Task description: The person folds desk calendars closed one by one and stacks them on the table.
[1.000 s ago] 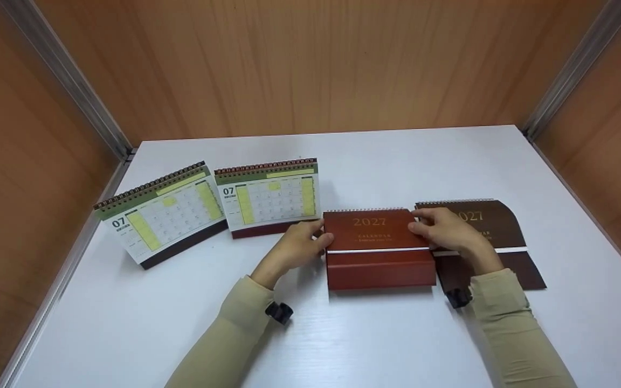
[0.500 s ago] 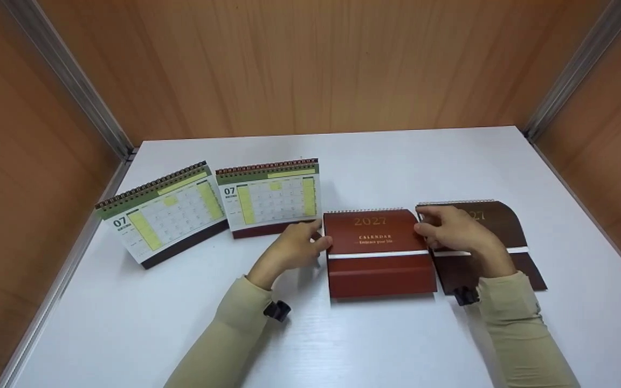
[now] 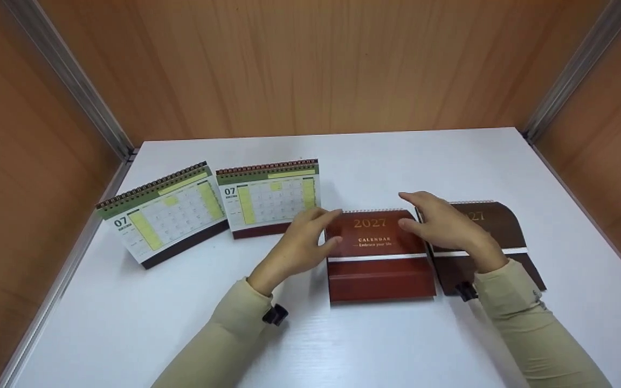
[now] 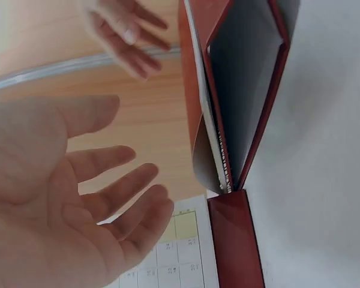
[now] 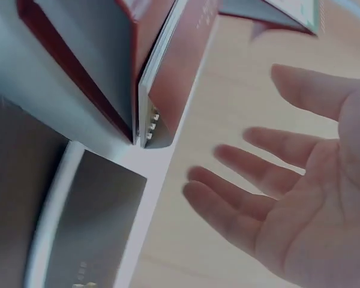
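A red 2027 desk calendar (image 3: 380, 280) stands propped like a tent on the table, with a white band across its cover. Its hollow triangular side shows in both wrist views. My left hand (image 3: 299, 245) hovers by its left edge, fingers loosely extended and holding nothing. Over its upper right corner is my right hand (image 3: 445, 223), likewise with relaxed fingers and nothing held. In the left wrist view a gap separates my left hand (image 4: 78, 192) from the red calendar (image 4: 204, 102). Partly under my right hand and wrist is a dark brown 2027 calendar (image 3: 510, 272).
Two desk calendars turned to month 07 stand on the left: one with a red base (image 3: 275, 202) and one with a dark base (image 3: 167, 221), set at an angle. The white table (image 3: 310, 345) is bounded by wood-grain panels (image 3: 310, 64) at the back and sides.
Both hands have let go of the red calendar's sides and lifted slightly. Its front edge has come a little nearer to me. The other calendars stay where they were.
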{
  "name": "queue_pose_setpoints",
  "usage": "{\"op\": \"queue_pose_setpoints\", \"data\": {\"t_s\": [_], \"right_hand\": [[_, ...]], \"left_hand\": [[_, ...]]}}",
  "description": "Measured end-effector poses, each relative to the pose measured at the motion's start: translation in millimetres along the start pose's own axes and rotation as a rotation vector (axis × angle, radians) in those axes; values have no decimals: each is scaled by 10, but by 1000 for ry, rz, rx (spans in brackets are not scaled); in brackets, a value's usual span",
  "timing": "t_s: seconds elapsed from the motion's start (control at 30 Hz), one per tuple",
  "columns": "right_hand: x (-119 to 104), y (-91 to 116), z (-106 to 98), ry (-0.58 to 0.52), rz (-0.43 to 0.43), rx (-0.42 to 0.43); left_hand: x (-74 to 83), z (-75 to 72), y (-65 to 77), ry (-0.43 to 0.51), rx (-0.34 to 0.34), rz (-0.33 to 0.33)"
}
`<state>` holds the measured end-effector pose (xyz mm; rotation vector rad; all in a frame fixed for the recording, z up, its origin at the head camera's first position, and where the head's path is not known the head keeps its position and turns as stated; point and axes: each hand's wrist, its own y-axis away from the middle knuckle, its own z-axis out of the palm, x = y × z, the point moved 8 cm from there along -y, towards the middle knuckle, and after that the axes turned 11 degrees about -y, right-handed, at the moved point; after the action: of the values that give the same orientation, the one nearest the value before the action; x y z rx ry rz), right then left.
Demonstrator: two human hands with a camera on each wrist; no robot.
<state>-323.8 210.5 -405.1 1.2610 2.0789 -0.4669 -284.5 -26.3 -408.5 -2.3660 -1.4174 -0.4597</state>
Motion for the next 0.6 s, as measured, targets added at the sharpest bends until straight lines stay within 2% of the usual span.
{"op": "queue_pose_setpoints", "data": {"t_s": [0.2, 0.47, 0.6], "right_hand": [[-69, -70, 149, 86, 25, 1], [-78, -7, 397, 224, -3, 67], [-15, 57, 504, 262, 5, 101]], "left_hand": [[101, 141, -47, -84, -48, 19], [131, 364, -136, -280, -67, -49], [132, 438, -158, -315, -55, -91]]}}
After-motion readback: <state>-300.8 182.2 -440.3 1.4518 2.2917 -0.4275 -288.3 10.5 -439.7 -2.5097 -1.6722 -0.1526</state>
